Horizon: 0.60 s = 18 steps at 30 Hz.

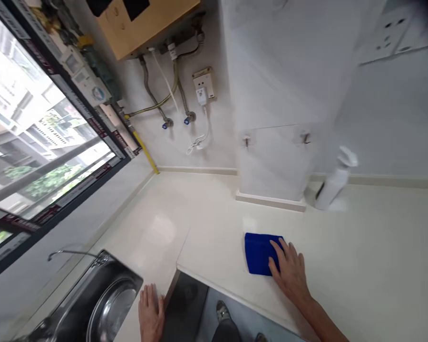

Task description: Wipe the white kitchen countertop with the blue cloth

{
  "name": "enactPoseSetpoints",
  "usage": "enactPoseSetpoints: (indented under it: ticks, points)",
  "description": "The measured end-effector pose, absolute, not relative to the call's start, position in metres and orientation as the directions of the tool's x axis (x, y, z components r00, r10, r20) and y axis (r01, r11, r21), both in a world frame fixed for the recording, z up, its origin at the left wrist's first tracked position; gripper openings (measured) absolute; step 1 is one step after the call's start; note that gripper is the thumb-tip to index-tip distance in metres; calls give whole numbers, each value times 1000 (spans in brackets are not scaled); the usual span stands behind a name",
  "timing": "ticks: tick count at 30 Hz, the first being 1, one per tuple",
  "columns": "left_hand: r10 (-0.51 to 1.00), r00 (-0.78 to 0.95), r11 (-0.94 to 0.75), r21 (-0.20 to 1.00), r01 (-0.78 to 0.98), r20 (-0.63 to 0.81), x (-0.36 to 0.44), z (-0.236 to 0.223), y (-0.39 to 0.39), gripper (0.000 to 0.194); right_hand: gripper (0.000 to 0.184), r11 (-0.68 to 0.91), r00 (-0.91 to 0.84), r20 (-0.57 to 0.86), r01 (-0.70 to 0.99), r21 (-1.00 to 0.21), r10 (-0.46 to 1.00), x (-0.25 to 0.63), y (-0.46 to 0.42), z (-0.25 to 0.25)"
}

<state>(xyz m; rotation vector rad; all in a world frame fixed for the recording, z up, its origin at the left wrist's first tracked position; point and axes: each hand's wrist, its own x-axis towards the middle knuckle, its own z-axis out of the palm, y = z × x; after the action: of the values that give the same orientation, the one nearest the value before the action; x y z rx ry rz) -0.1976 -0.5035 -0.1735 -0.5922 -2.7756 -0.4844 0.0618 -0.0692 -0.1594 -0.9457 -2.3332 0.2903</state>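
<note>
While the window (39, 142) fills the nine-to-ten o'clock side of the view, a steel sink (103, 299) sits down at seven o'clock with a thin tap (69, 253) arching just above it. The left hand (151, 313) lies at six o'clock, flat and open, fingers together, palm down on the counter edge (171, 285) just right of the sink; it grips nothing. Up at twelve o'clock, pipes and hoses (164, 90) drop from a tan wall unit (146, 23), beside a wall socket (204, 85). A blue cloth (258, 251), folded into a rectangle, lies on the pale counter (360, 247) at about five o'clock from centre. The right hand (288, 270) rests open on the cloth's right end, fingers spread and pressed flat, not curled around it. At three o'clock a white spray bottle (333, 183) stands tilted near the wall, well apart from the cloth
</note>
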Motion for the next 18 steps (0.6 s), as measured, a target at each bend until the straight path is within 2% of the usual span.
enactPoseSetpoints:
  ticks: [3, 7, 13, 18]
  points:
    - [300, -910, 896, 244, 372, 287, -177, -180, -524, 62, 51, 724, -571, 456, 608, -325, 683, 33, -83, -170]
    - [286, -882, 907, 191, 376, 375, -164, -191, -522, 61, 53, 765, -611, 476, 589, -262, 633, 39, -83, -185]
    - [287, -864, 906, 175, 385, 414, -165, -206, -517, 66, 58, 725, -591, 441, 642, -251, 676, 42, -81, -192]
    - [305, -868, 900, 180, 397, 392, -153, -191, -511, 77, 66, 643, -516, 412, 712, -282, 751, 21, -93, -196]
